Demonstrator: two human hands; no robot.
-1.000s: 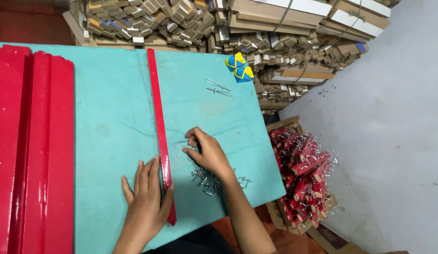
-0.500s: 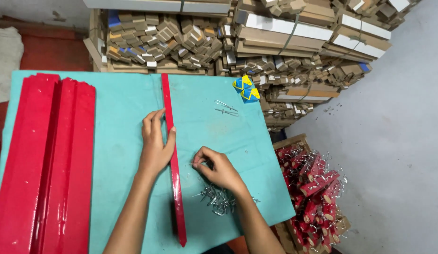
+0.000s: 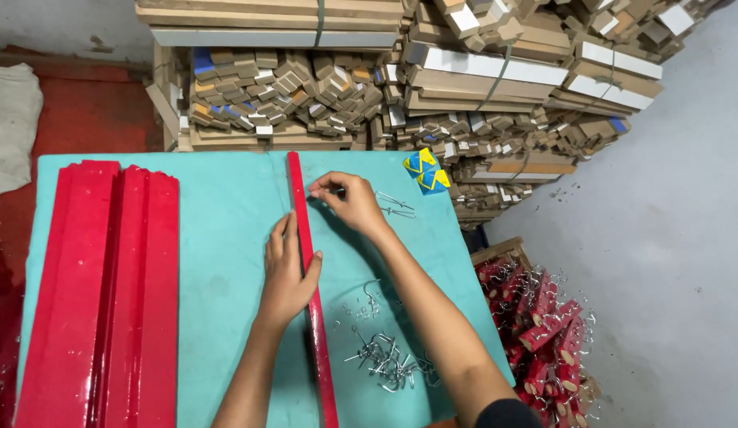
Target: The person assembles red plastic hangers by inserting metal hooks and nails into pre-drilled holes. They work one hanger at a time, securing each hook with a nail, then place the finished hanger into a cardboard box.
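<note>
Red strip (image 3: 309,301) lies lengthwise down the middle of the teal worktop (image 3: 218,238), far edge to near edge. Left hand (image 3: 288,273) presses flat on it, fingers spread. Right hand (image 3: 349,200) pinches a small metal hook beside its far end. Loose metal hooks (image 3: 385,361) heap near the right edge.
</note>
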